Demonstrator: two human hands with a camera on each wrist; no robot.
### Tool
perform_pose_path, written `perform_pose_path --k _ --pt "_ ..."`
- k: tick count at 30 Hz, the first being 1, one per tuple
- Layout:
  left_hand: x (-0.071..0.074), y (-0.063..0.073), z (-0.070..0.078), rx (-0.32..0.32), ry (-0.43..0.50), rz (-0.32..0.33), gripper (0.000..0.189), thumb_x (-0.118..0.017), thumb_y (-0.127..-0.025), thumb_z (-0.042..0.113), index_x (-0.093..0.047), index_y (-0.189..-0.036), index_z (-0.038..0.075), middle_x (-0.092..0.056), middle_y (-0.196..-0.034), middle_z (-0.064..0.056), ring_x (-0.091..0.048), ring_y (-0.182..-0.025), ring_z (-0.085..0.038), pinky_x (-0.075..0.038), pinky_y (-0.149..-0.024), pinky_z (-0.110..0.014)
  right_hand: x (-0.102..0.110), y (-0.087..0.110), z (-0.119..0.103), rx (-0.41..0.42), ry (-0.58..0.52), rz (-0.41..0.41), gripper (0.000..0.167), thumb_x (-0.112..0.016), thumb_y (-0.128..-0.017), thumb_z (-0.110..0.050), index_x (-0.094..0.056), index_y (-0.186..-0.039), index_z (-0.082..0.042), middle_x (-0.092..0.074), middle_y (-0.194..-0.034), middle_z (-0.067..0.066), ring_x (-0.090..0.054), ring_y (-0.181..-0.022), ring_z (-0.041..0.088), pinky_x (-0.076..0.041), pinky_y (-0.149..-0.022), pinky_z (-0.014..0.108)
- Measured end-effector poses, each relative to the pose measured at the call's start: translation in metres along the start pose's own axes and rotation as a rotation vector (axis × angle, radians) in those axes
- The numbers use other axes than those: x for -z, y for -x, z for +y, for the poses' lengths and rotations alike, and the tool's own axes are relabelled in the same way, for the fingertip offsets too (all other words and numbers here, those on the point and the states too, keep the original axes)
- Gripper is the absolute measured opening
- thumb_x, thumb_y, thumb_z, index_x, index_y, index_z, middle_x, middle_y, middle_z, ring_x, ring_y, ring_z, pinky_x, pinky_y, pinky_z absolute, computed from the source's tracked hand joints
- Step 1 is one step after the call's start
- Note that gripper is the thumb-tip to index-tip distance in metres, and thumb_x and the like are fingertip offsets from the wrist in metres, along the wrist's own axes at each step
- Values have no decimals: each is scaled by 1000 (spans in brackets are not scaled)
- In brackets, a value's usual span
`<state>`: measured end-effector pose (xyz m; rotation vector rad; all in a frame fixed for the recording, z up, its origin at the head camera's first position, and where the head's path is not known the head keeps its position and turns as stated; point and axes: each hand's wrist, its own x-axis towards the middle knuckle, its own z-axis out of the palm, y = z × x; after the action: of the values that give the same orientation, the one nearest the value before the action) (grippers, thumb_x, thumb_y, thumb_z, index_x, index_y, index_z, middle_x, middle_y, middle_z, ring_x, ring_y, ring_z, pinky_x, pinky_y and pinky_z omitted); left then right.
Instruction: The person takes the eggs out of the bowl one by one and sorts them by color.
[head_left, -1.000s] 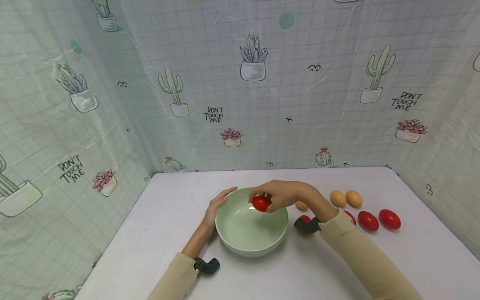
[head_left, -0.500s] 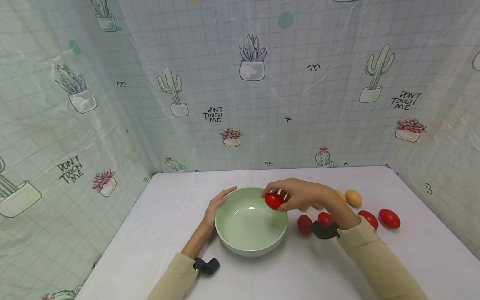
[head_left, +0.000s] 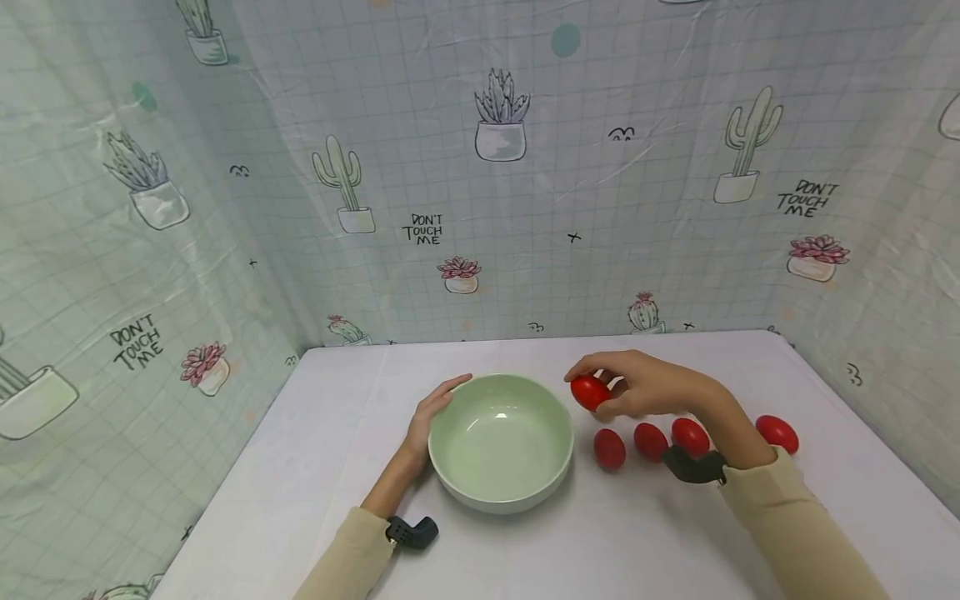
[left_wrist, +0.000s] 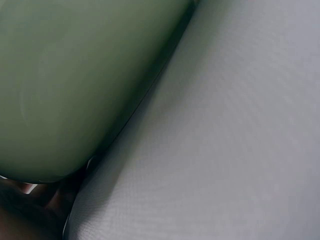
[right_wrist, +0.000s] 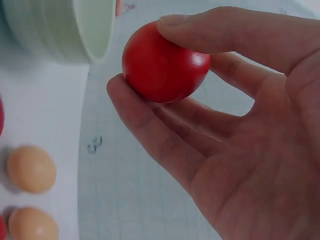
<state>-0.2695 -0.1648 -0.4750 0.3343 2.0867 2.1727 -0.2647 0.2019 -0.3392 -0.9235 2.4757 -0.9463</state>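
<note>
A pale green bowl [head_left: 501, 503] stands upright on the table, with nothing in it. My left hand [head_left: 431, 417] rests against its left side, fingers stretched along the outer wall near the rim. In the left wrist view the bowl's wall [left_wrist: 75, 80] fills the upper left, and the hand shows only as a dark strip below it. Off the bowl's right rim, my right hand [head_left: 647, 382] holds a red egg [head_left: 588, 392] above the table. The right wrist view shows that egg [right_wrist: 159, 64] pinched between thumb and fingers.
Several red eggs [head_left: 651, 442] lie in a row right of the bowl, one [head_left: 777, 434] farther right beyond the forearm. Brown eggs [right_wrist: 31, 169] lie on the table in the right wrist view; my right hand and arm hide them from the head camera. A cactus-print cloth [head_left: 525, 250] hangs behind.
My right hand has carried the red egg from over the bowl to the right, past its rim. The left hand has kept its place at the bowl.
</note>
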Motion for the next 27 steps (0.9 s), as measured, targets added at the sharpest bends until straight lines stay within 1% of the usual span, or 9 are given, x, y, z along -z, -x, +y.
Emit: perform_pose_path --k 3,7,10,14,17,22,27 --pt "0 1 0 0 -1 1 50 -31 -108 24 -49 -153 15 -50 -157 -11 -63 -127 -11 -57 -99 -26 4 9 8 1 -1 26 51 -73 -90 -10 -61 -134 -33 -65 -127 -5 -62 -116 20 -58 -96 32" --pt "0 2 1 3 -6 1 50 -31 -108 25 -49 -153 16 -50 -157 -10 -62 -129 -13 -56 -100 -26 9 21 19 -4 -2 62 52 -73 -89 -10 -61 -136 -30 -65 -129 -2 -61 -118 23 -58 -95 29" --pt "0 2 1 3 -3 -2 49 -31 -108 26 -49 -153 16 -51 -157 -9 -61 -131 -15 -57 -101 -27 12 30 26 -27 -3 90 51 -76 -89 -14 -62 -135 -29 -65 -130 1 -60 -119 25 -57 -94 25" --pt "0 1 1 4 -5 -10 50 -30 -108 27 -48 -154 17 -50 -158 -9 -58 -137 -26 -57 -100 -27 15 41 35 -33 5 127 52 -77 -88 -13 -62 -135 -26 -64 -133 5 -60 -121 27 -56 -91 19" --pt "0 1 0 3 -9 -11 50 -30 -108 27 -48 -154 17 -49 -158 -10 -54 -140 -33 -57 -100 -27 18 48 42 -45 12 147 54 -78 -86 -12 -62 -136 -25 -64 -134 7 -60 -120 28 -55 -90 18" --pt "0 1 1 -1 -2 -9 50 -30 -108 26 -48 -153 16 -50 -158 -10 -54 -141 -32 -57 -100 -27 22 59 55 -70 19 166 54 -81 -86 -19 -60 -136 -22 -63 -134 9 -61 -119 27 -56 -87 18" --pt "0 1 0 -1 -6 -12 50 -29 -109 25 -48 -154 16 -50 -158 -10 -54 -141 -32 -57 -100 -27 25 70 66 -71 21 187 54 -80 -87 -22 -60 -137 -19 -63 -134 12 -62 -118 28 -56 -86 18"
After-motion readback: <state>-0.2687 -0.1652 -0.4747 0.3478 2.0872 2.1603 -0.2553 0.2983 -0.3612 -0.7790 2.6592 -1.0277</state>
